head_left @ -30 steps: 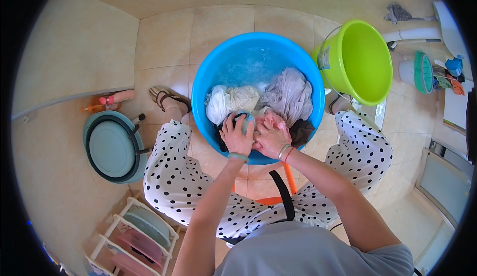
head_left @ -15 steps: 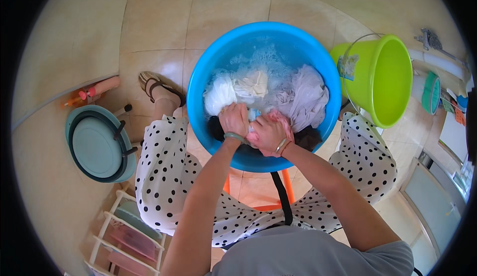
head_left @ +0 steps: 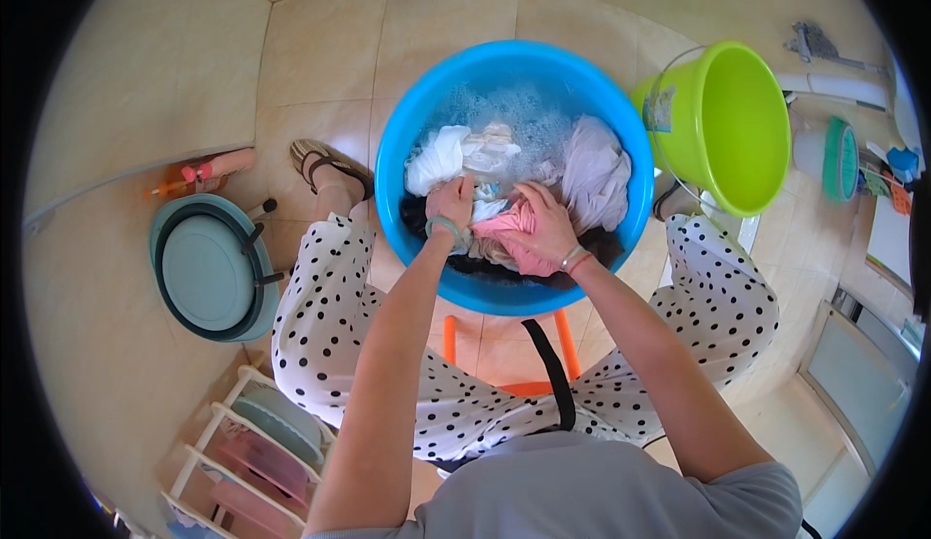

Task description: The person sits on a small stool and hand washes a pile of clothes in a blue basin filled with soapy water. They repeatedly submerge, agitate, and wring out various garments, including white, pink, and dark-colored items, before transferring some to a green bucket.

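Note:
A round blue basin [head_left: 393, 151] holds sudsy water and a heap of wet laundry. My left hand [head_left: 450, 201] is sunk among the clothes with its fingers curled and their tips hidden, so what they hold does not show. A pink cloth [head_left: 509, 230] lies bunched between my hands. Over its right side rests my right hand [head_left: 545, 227], thumb and fingers apart, touching the cloth. Beyond my left hand lie a white cloth [head_left: 436, 159] and a cream one [head_left: 493, 147]. A greyish-lilac garment [head_left: 595, 172] is heaped at the right. Dark cloth [head_left: 485, 269] shows along the near side.
An orange-legged stool [head_left: 449, 340] stands below the basin. At right, a lime-green bucket [head_left: 669, 102] leans close to its rim. To the left are a folded teal basin [head_left: 206, 272] and a white rack [head_left: 247, 413]. My knees flank the basin.
My hands were pressed close together on the laundry; they have since moved apart. My right hand has opened out, and more of the pink cloth shows between them. The view has shifted slightly.

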Demonstrator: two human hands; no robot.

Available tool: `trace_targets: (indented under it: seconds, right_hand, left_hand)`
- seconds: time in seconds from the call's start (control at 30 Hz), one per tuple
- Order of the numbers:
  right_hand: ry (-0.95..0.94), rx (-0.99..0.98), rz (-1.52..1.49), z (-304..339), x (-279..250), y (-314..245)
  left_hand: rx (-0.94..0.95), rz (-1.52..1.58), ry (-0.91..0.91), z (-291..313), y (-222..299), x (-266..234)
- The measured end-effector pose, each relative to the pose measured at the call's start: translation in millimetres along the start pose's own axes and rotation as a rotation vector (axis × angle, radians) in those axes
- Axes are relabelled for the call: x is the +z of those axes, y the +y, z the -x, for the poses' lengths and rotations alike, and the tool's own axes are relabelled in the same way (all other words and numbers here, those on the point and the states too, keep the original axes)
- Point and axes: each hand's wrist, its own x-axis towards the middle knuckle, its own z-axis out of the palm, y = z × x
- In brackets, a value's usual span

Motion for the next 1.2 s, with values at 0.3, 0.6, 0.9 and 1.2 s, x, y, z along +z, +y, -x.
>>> trace_targets:
  seconds: [0.3,0.6,0.9,1.2]
  right_hand:
    - [-0.054,-0.169,0.247,83,-17,-21]
    - [-0.105,-0.187,0.258,120,-13,-35]
    - [-0.404,0.119,0.586,91,18,-22]
    - [-0.336,0.021,0.685,89,44,17]
  left_hand:
    - [0.225,0.049,0.116,88,17,-25]
    - [-0.047,-0.038,-0.266,111,30,-46]
    - [0.002,-0.749,-0.813,106,55,-24]
    - [-0.062,-0.917,-0.634,114,62,27]
